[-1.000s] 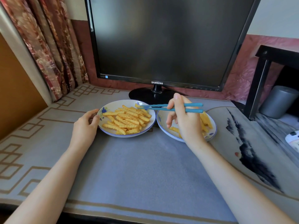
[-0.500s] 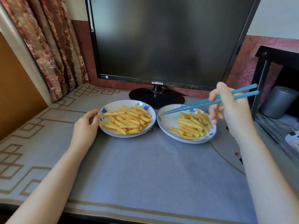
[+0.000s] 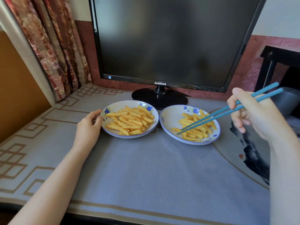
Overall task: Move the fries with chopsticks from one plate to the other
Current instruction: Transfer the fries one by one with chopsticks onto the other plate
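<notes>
Two white plates with blue flowers sit side by side in front of the monitor. The left plate (image 3: 112,133) is heaped with crinkle-cut fries (image 3: 130,121). The right plate (image 3: 168,117) holds a smaller pile of fries (image 3: 197,129). My right hand (image 3: 253,116) grips a pair of blue chopsticks (image 3: 227,110) to the right of that plate. Their tips reach down-left onto the fries near the right plate's front. My left hand (image 3: 89,127) holds the left plate's rim, thumb on its edge.
A black Samsung monitor (image 3: 170,41) stands close behind the plates, its round base (image 3: 159,98) touching distance from both. A grey patterned mat (image 3: 146,168) covers the desk. Curtains (image 3: 53,46) hang at the left. A black stand (image 3: 276,62) and grey cylinder (image 3: 285,101) sit at the right.
My right hand swung from over the left plate to the right of the right plate. The chopstick tips then dropped onto the fries in the right plate. My left hand stayed put.
</notes>
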